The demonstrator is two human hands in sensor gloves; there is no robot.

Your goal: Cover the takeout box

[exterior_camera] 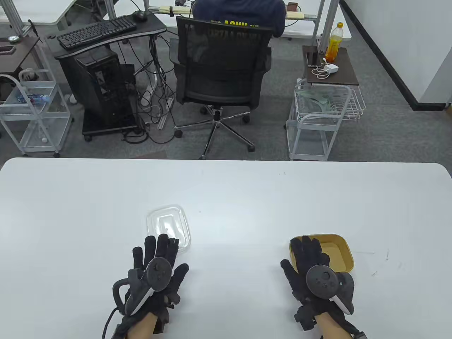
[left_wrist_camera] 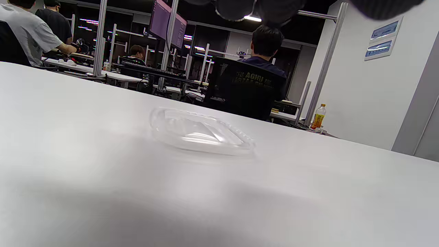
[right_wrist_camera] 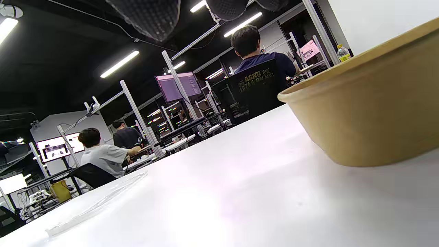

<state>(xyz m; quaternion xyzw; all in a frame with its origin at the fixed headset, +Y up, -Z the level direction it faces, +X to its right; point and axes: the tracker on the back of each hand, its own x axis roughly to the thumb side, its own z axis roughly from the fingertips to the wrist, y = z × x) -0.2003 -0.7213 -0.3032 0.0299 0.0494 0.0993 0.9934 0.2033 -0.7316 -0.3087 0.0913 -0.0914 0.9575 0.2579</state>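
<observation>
A clear plastic lid [exterior_camera: 168,222] lies flat on the white table [exterior_camera: 226,190], left of centre. My left hand [exterior_camera: 159,250] hovers just before it with fingers spread, and the fingertips reach over its near edge. It holds nothing. In the left wrist view the lid [left_wrist_camera: 200,132] lies ahead, below my fingertips [left_wrist_camera: 240,7]. An open brown paper takeout box [exterior_camera: 335,252] stands to the right. My right hand [exterior_camera: 305,252] is spread over its left rim and holds nothing. In the right wrist view the box [right_wrist_camera: 370,109] is close on the right.
The table's far edge [exterior_camera: 226,160] runs across the middle of the table view. Beyond it stand an office chair [exterior_camera: 220,70] with a seated person, a wire cart [exterior_camera: 317,116] and a desk with a keyboard [exterior_camera: 95,31].
</observation>
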